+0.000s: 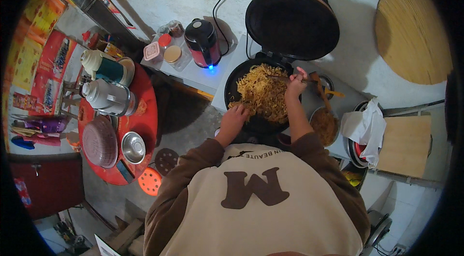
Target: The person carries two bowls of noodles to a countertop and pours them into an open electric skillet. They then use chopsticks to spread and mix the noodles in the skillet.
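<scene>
Noodles [262, 89] are heaped in a round black electric griddle pan [232, 87], whose black lid [291, 24] stands raised behind it. My left hand [235, 116] rests on the noodles at the near left edge, fingers bent over them; whether it grips any is hard to see. My right hand [296, 84] is at the pan's right rim, closed on thin sticks, likely chopsticks [278, 77], which reach into the top of the noodles. Right of my right forearm stands a bowl of brown sauce or filling [323, 125] with a wooden spoon [322, 91] in it.
An electric kettle [203, 44] with a blue light and several jars [173, 55] stand behind left. A yellow-handled utensil [334, 93] lies in a small metal bowl. Rightward are a white plastic bag [364, 129] and a board [406, 145]. Flasks and basins stand on the red table [150, 100].
</scene>
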`<state>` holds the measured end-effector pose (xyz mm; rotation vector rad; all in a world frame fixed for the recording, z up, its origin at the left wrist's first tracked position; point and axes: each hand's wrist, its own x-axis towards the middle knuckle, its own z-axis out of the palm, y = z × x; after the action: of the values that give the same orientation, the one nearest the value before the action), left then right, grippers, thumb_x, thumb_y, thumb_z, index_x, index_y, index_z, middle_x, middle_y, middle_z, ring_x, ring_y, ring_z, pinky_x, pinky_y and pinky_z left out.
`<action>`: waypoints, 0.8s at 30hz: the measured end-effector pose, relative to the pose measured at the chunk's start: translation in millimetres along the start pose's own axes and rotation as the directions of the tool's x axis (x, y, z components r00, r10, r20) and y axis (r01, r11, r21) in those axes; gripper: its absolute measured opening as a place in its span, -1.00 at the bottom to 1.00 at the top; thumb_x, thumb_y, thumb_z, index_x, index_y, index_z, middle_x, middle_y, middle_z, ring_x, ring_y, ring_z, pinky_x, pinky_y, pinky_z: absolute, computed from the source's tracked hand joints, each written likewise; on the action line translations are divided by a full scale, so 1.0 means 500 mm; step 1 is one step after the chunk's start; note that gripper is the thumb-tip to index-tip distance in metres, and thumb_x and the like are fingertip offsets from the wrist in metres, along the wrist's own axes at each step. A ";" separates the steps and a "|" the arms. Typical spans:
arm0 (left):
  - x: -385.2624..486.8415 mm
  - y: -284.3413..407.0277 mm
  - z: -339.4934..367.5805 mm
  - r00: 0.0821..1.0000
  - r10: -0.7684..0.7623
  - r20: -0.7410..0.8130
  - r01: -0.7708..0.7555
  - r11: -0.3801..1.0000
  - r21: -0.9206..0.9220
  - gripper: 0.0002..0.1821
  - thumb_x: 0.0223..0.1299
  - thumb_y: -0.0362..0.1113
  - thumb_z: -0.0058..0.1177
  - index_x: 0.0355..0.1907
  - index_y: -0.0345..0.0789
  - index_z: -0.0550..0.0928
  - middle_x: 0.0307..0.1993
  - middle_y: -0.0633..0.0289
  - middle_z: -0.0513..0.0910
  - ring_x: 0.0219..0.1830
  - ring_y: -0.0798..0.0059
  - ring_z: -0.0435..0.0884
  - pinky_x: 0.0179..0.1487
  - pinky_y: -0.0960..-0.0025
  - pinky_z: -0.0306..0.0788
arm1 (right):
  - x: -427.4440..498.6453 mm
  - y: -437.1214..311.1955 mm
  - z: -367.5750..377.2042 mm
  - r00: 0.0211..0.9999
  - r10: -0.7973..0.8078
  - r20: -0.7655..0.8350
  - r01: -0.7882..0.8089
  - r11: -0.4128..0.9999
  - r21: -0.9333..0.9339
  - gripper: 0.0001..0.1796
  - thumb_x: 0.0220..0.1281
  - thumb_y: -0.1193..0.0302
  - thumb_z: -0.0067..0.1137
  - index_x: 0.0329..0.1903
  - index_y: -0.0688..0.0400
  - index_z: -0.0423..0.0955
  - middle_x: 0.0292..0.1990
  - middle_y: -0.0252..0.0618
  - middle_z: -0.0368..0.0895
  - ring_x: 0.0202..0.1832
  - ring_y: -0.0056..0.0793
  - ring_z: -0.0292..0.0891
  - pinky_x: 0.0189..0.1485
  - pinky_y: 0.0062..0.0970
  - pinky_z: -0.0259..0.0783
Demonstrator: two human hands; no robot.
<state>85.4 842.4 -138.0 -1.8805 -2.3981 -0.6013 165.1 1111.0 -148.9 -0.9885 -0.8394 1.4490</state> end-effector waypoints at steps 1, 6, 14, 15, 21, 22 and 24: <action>-0.004 0.007 -0.006 1.000 0.018 0.020 -0.018 1.000 -0.025 -0.72 -0.01 -0.39 0.05 -0.15 -0.20 0.54 -0.18 0.18 0.51 -0.12 0.22 0.55 -0.17 0.22 0.49 | 0.008 0.014 -0.003 0.998 -0.010 0.054 0.011 1.000 -0.009 -0.76 0.46 0.40 -0.23 -0.13 0.09 0.50 -0.61 -0.47 0.22 -0.63 -0.69 0.05 -0.57 -0.63 0.06; -0.025 0.006 0.040 0.999 -0.043 0.019 0.046 0.982 -0.185 -0.61 0.01 -0.36 0.11 -0.02 -0.21 0.53 -0.07 0.15 0.51 -0.09 0.13 0.54 -0.11 0.19 0.48 | -0.060 -0.107 0.030 0.765 0.179 0.619 0.055 0.939 -0.340 -0.73 0.49 0.31 -0.18 0.08 0.02 0.46 -0.54 -0.53 0.19 -0.63 -0.80 -0.02 -0.62 -0.69 -0.01; -0.007 -0.042 -0.025 0.908 -0.413 0.073 0.401 0.803 -0.442 -0.53 0.00 -0.30 0.26 0.03 -0.24 0.50 -0.07 0.10 0.53 -0.05 0.03 0.52 -0.06 0.12 0.45 | -0.181 -0.230 -0.019 0.515 0.323 0.794 0.028 0.920 -0.392 -0.53 0.49 0.16 -0.26 0.33 0.05 0.23 -0.36 -0.52 0.30 -0.56 -0.78 0.03 -0.52 -0.73 0.04; -0.010 -0.045 -0.017 0.906 -0.415 0.080 0.406 0.804 -0.433 -0.54 0.00 -0.30 0.25 0.03 -0.24 0.50 -0.07 0.10 0.53 -0.04 0.02 0.52 -0.06 0.12 0.45 | -0.207 -0.229 -0.022 0.481 0.296 0.825 0.194 0.882 -0.430 -0.55 0.48 0.22 -0.25 0.32 0.06 0.25 -0.36 -0.51 0.32 -0.54 -0.75 0.08 -0.49 -0.71 0.10; 0.005 -0.042 -0.013 0.920 -0.379 0.104 0.386 0.822 -0.418 -0.53 0.00 -0.32 0.25 0.04 -0.22 0.50 -0.07 0.08 0.52 -0.04 0.03 0.52 -0.07 0.12 0.46 | -0.257 -0.168 -0.029 0.461 0.256 0.850 0.340 0.833 -0.435 -0.59 0.42 0.38 -0.21 0.27 0.08 0.35 -0.51 -0.41 0.33 -0.46 -0.65 0.27 -0.35 -0.59 0.31; 0.010 -0.040 -0.016 0.914 -0.382 0.137 0.403 0.816 -0.414 -0.52 0.00 -0.31 0.25 0.04 -0.22 0.49 -0.06 0.07 0.51 -0.04 0.03 0.52 -0.07 0.12 0.46 | -0.261 -0.161 -0.027 0.468 0.278 0.839 0.311 0.837 -0.451 -0.59 0.41 0.39 -0.20 0.25 0.08 0.37 -0.55 -0.39 0.32 -0.46 -0.63 0.29 -0.32 -0.56 0.33; 0.017 -0.037 -0.007 0.946 -0.318 0.066 0.316 0.854 -0.414 -0.47 -0.03 -0.30 0.28 0.07 -0.21 0.48 -0.04 0.08 0.49 -0.04 0.03 0.53 -0.09 0.13 0.47 | -0.269 -0.140 -0.018 0.518 0.220 0.827 0.362 0.819 -0.445 -0.60 0.44 0.35 -0.20 0.25 0.07 0.38 -0.58 -0.41 0.30 -0.49 -0.64 0.27 -0.35 -0.59 0.31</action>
<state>65.0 845.7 -137.8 -1.5901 -2.7754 -1.2335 202.9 984.7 -73.1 -0.5486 -2.1633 1.6279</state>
